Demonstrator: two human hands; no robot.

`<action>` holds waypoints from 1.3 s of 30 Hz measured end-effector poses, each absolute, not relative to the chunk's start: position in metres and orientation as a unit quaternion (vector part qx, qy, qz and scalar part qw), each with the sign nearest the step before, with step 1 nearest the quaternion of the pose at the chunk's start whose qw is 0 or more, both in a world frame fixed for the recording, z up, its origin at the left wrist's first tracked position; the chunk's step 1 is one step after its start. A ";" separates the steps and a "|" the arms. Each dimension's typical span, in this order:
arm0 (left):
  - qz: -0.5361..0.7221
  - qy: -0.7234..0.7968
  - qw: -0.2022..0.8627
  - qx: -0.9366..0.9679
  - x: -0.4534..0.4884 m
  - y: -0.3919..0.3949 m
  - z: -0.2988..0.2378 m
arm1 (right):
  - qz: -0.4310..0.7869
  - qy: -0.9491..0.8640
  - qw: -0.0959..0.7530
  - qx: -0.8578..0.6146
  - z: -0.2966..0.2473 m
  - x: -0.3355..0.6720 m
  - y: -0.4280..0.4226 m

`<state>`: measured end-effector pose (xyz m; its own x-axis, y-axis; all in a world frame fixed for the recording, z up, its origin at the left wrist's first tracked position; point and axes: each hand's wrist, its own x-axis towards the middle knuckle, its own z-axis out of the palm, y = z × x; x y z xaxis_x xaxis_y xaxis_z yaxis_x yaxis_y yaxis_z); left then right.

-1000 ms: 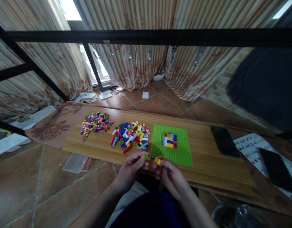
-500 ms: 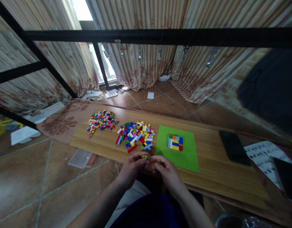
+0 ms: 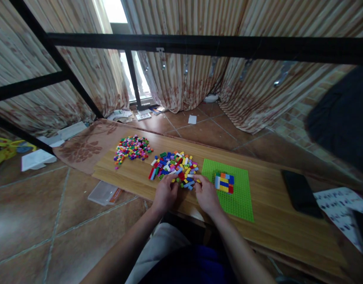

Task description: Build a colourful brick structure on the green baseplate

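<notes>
Both my hands rest on the wooden board (image 3: pixel 267 221) at the near edge of a pile of mixed coloured bricks (image 3: pixel 174 166). My left hand (image 3: pixel 166 193) has its fingers curled, pinching a small green brick at the pile's edge. My right hand (image 3: pixel 206 194) is closed in a pinch on a small yellow brick, just left of the green baseplate (image 3: pixel 239 201). A small block of blue, yellow, red and white bricks (image 3: pixel 224 182) is built on the baseplate, a little right of my right hand.
A second heap of tiny multicoloured pieces (image 3: pixel 132 147) lies further left on the board. A black phone (image 3: pixel 301 193) and a printed sheet (image 3: pixel 343 209) lie to the right. A clear plastic box (image 3: pixel 104 193) sits on the tiled floor. A black metal bar (image 3: pixel 199 43) crosses overhead.
Both hands have moved forward from the board's near edge to the brick pile, still carrying their small bricks. The camera has shifted, so everything sits further right.
</notes>
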<state>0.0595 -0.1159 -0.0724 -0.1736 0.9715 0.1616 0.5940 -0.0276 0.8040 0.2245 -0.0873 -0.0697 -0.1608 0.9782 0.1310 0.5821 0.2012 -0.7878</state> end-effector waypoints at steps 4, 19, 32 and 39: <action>0.414 0.628 0.233 0.617 0.059 -0.113 -0.071 | 0.313 -0.705 0.348 -0.533 -0.072 0.220 -0.085; 0.485 0.545 0.205 0.653 0.050 -0.122 -0.071 | 0.316 -0.667 0.423 -0.526 -0.074 0.235 -0.099; 0.410 0.645 0.118 0.634 0.022 -0.154 -0.075 | 0.258 -0.708 0.408 -0.514 -0.078 0.239 -0.126; 0.386 0.656 0.117 0.638 0.026 -0.142 -0.082 | 0.250 -0.745 0.362 -0.502 -0.081 0.228 -0.120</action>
<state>0.0262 -0.1417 -0.0818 -0.1582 0.9274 0.3390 0.7467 -0.1123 0.6556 0.2277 -0.1201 -0.0809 -0.2344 0.9286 0.2877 0.5673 0.3710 -0.7352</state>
